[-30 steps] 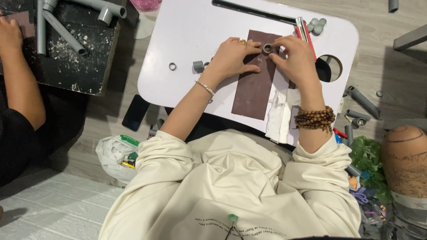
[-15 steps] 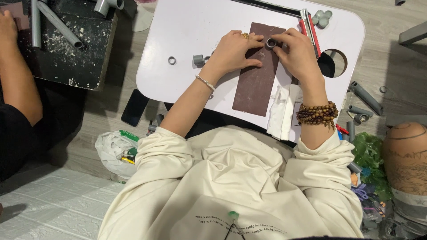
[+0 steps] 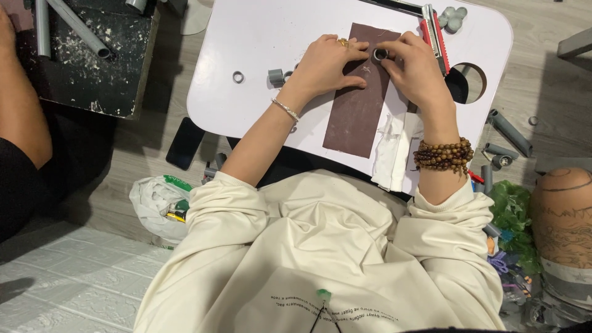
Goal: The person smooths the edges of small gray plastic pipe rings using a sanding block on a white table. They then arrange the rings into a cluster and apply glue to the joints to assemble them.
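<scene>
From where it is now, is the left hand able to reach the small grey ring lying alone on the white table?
Probably yes. The left hand rests on the brown sheet, and the grey ring lies on the white table to its left. Only two short grey pipe pieces lie between, low enough to pass over.

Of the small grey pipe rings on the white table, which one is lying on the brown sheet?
The ring pinched between both hands' fingers; it sits on the brown sheet. The other rings lie on the bare table, left of the left hand.

One brown sheet [image 3: 361, 92] lies mid-frame. Two hands [image 3: 327, 65] [image 3: 416, 68] hold one ring [image 3: 380, 54]. Left of them, one loose ring [image 3: 238, 77] and perhaps two stubs [image 3: 276, 77]. Upper left, two pipes [image 3: 77, 28].
</scene>
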